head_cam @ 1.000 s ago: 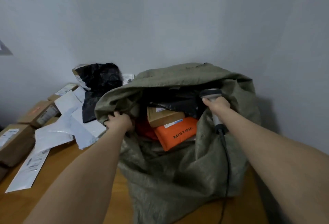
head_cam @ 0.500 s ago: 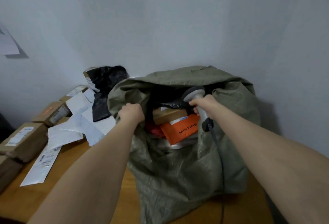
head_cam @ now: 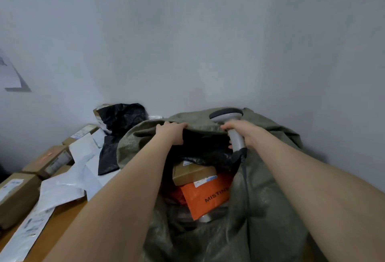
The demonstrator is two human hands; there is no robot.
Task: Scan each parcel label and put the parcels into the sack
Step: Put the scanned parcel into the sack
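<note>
- Olive woven sack [head_cam: 270, 199] upright on wooden table [head_cam: 62, 222], close to grey wall [head_cam: 187, 42], mouth wide open toward camera.
- Left hand [head_cam: 171, 133] on far rim of sack, fingers curled over the edge, clamped on the fabric.
- Right hand [head_cam: 242, 134] wrapped tight round handle of grey barcode scanner [head_cam: 226, 114]. Scanner head above the far rim, near and to the right of left hand.
- Right fingers possibly pinching the rim too: cannot tell.
- Black scanner cable [head_cam: 245, 178] down from handle base, across the sack fabric.
- Inside sack, top of the load:
  - orange MISTINE parcel [head_cam: 208, 197], white label at its upper edge
  - small cardboard box [head_cam: 193, 173] touching it, overlapping its top edge
  - black plastic bag [head_cam: 208, 155] behind the box, under the far rim
  - red item [head_cam: 177, 196] left of the orange parcel, mostly hidden, type unclear
- Outside sack, on table to the left:
  - black poly bag [head_cam: 120, 122] propped at the wall, just beside the sack
  - white mailers [head_cam: 68, 186] in a loose overlapping pile, printed labels up, text too blurred to read
  - labelled cartons: near carton [head_cam: 16, 197] at left edge, middle carton [head_cam: 48, 159] behind it, far carton [head_cam: 83, 132] by the wall
- Paper sheet [head_cam: 8, 74] on the wall, far left.
</note>
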